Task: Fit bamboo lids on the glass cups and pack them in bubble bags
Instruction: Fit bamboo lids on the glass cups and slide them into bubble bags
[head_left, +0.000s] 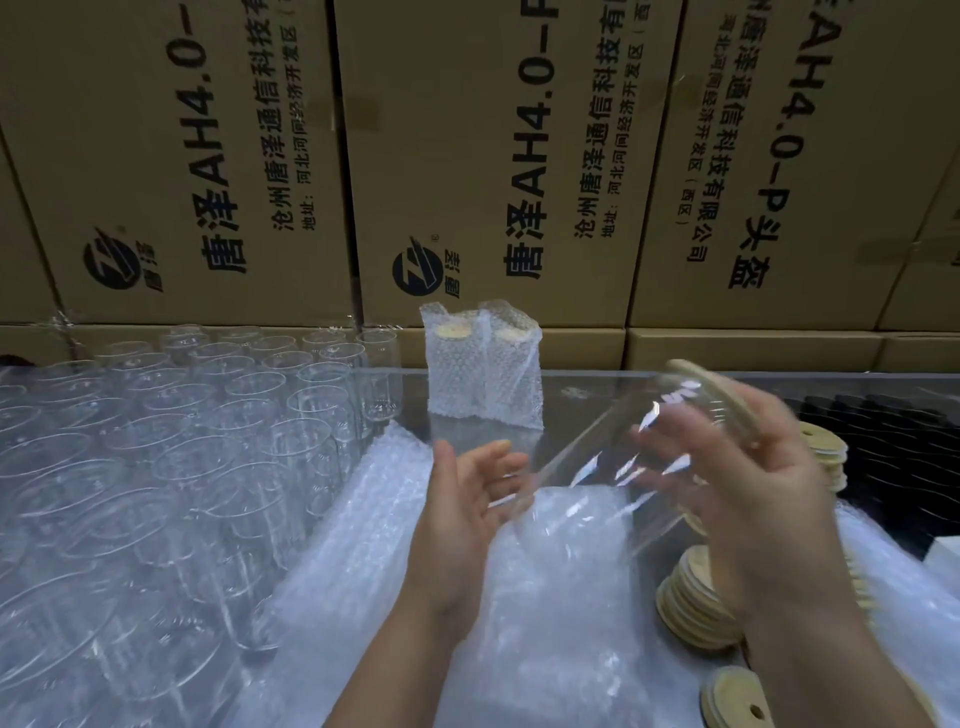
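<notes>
2 packed cups (483, 369) stand upright in their bubble sleeves at the back of the table (597, 382), close to the cardboard boxes (493, 156), likely to keep finished work out of the hands' way. The glass cup (597, 467) in play is held in the air over the heap of bubble bags (545, 597). It is tipped on its side, with its bamboo lid (711, 397) seated on the mouth and facing up and to the right. The right hand (748, 499) wraps its fingers round the cup near the lidded end and carries the weight; blur hides the exact finger placement. The left hand (467, 499) is slack, palm turned to the cup's base, fingers loosely spread and gripping nothing; whether it touches the glass I cannot tell. That pose suggests lidding is done and bagging comes next, base first. Unlidded glasses (182, 441) crowd the left and stacked lids (696, 608) sit at the right, each near the hand that would fetch it.
</notes>
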